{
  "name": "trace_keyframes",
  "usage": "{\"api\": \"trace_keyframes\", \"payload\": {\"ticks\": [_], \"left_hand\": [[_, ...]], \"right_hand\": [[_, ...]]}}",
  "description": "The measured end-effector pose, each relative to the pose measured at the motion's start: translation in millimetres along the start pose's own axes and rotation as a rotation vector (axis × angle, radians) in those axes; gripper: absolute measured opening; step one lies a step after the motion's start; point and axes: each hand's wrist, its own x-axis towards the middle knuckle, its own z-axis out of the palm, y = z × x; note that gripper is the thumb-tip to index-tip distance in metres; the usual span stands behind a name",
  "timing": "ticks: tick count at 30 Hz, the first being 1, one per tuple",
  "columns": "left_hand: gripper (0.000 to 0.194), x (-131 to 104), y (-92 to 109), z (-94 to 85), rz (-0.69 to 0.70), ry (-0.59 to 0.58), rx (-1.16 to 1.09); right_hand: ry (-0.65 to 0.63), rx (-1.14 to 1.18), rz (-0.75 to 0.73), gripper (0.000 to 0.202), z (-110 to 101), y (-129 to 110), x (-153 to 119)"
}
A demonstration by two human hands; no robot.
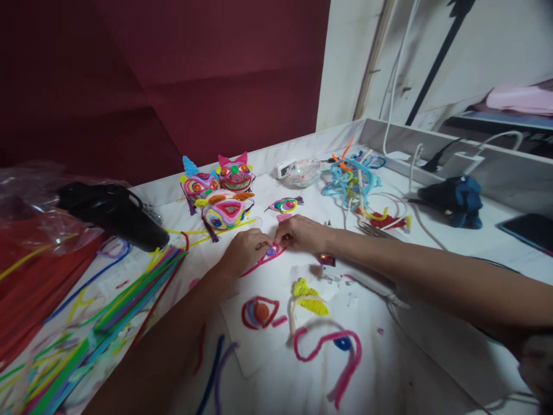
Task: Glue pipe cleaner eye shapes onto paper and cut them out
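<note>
Pink loop [260, 263] is lying on the surface [380, 380], under our left hand [248, 251] and right hand [298, 233], whose fingertips are pinching its upper edge. We are judging it light, soft, easily bent; gripping the rim lightly is suiting it.

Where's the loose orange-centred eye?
In the head view, the loose orange-centred eye lies low centre, beside a short pink pipe cleaner, left of the yellow shape.

Behind the hands [247, 249] stand animal heads [224, 210], pipe cleaners [125, 305] lying left
</note>
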Motion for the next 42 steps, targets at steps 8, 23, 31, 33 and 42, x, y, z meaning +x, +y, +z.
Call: {"api": "trace_keyframes", "payload": {"ticks": [8,23,31,33,42], "left_hand": [[0.020,-1,-4,1.8,0.041,-0.030,0.004],[0.020,-2,-6,2.1,0.065,-0.068,0.051],[0.024,-5,5,-2.3,0.027,-0.063,0.037],[0.020,-6,9,-3.0,0.007,-0.066,0.063],[0.006,-6,20,1.4,-0.102,-0.050,0.139]], "right_hand": [[-0.018,0.014,0.012,0.027,-1,2,0],[-0.139,-0.095,0.005,0.016,-9,-7,3],[-0.174,-0.169,0.045,0.014,-14,-19,4],[-0.179,-0.181,0.062,0.014,-15,-22,4],[-0.219,-0.218,0.181,0.013,-16,-31,7]]}}
